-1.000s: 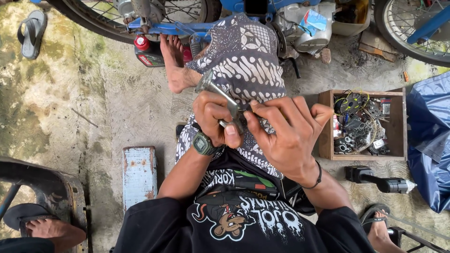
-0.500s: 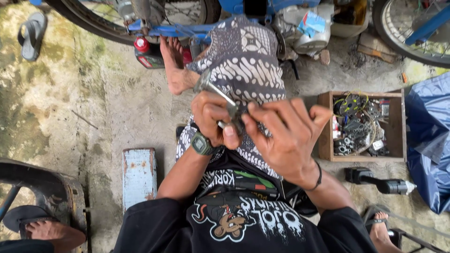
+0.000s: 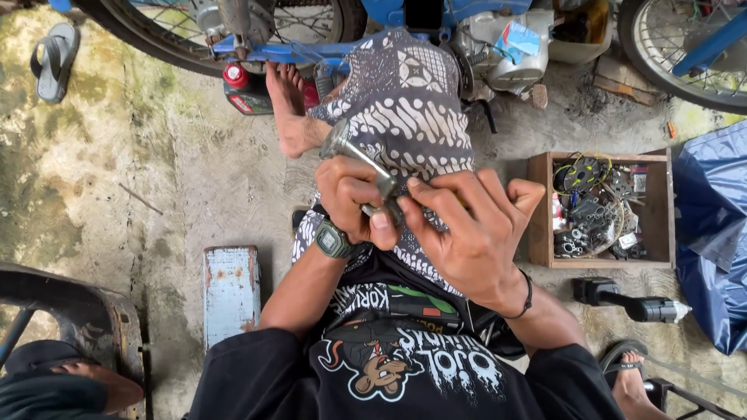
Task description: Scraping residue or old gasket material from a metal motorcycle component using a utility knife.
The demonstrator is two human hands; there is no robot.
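Left hand (image 3: 352, 204): fingers curled tight around the lower end of a metal part (image 3: 359, 165), thumb pressed against it; a dark wristwatch (image 3: 333, 240) sits on the wrist.
Right hand (image 3: 467, 227): fingers bent and spread, fingertips pinching at the same end of the metal part, just beside the left thumb; whether it holds anything smaller there cannot be told.
Metal part: slim, grey, dull shine, a straight shaft with a rounded head at its upper left end; held above the lap, over the patterned cloth (image 3: 408, 109).
Patterned cloth: soft, dark with white swirls and stripes, draped over the knees.
Wooden box (image 3: 538, 210): square, brown, on the concrete floor to the right, filled with wires and small metal bits.
Small bench (image 3: 231, 292): flat, worn pale-blue paint, rusty spots, left of the person.
Motorbike (image 3: 436, 31): blue frame, spoked wheels, at the top.
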